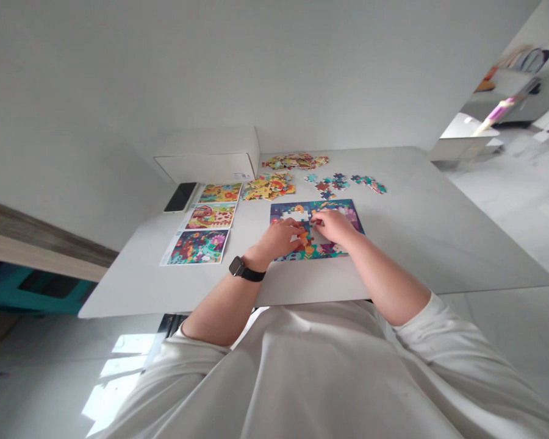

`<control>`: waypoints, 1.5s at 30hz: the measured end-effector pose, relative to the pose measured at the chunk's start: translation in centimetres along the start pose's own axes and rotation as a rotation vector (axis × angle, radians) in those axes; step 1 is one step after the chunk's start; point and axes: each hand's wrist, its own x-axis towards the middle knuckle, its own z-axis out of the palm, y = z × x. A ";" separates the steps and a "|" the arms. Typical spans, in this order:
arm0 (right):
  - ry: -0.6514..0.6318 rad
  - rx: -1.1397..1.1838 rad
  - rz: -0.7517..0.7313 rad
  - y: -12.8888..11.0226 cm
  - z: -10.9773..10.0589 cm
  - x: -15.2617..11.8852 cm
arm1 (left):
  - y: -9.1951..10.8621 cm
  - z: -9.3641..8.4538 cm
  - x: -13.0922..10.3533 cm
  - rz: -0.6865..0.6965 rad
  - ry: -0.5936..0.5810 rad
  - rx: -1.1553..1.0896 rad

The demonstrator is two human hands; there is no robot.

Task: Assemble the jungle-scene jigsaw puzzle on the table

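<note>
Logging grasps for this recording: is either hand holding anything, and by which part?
The right hand is curled over the puzzle; whether it pinches anything, and where, cannot be told. The left hand lies there too, holding nothing visible.

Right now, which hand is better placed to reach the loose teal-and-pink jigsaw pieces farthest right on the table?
The right hand, probably: it is nearer those jigsaw pieces, while the left hand is farther off, over the left part of the colourful rectangular puzzle.

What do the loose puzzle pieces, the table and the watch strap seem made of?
Loose puzzle pieces: probably cardboard, being thin, flat and brightly printed. Table: smooth, white, perhaps stone or laminate. Watch strap: dull black, curving snugly; rubber or fabric.
</note>
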 end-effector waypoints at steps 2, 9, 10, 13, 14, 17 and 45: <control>0.032 0.018 0.028 0.3 -0.5 -0.1 | 0.2 -0.1 -0.1 -0.016 -0.006 0.000; -0.008 -0.043 0.061 0.3 -0.3 -0.2 | 0.6 -0.6 -0.4 -0.014 -0.009 0.032; -0.018 -0.060 0.063 0.2 -0.2 -0.2 | 0.6 -0.5 -0.4 -0.008 -0.005 0.034; -0.042 -0.096 0.085 0.1 0.1 -0.2 | 0.6 -0.3 -0.4 0.002 0.001 0.046; -0.050 -0.098 0.089 0.1 0.1 -0.1 | 0.6 -0.3 -0.4 0.002 0.001 0.055; -0.061 -0.092 0.091 0.1 0.0 -0.1 | 0.4 -0.1 -0.4 0.006 0.001 0.083; 0.231 0.277 0.154 3.2 -6.5 0.7 | -2.1 -6.5 0.2 -0.374 0.645 -0.430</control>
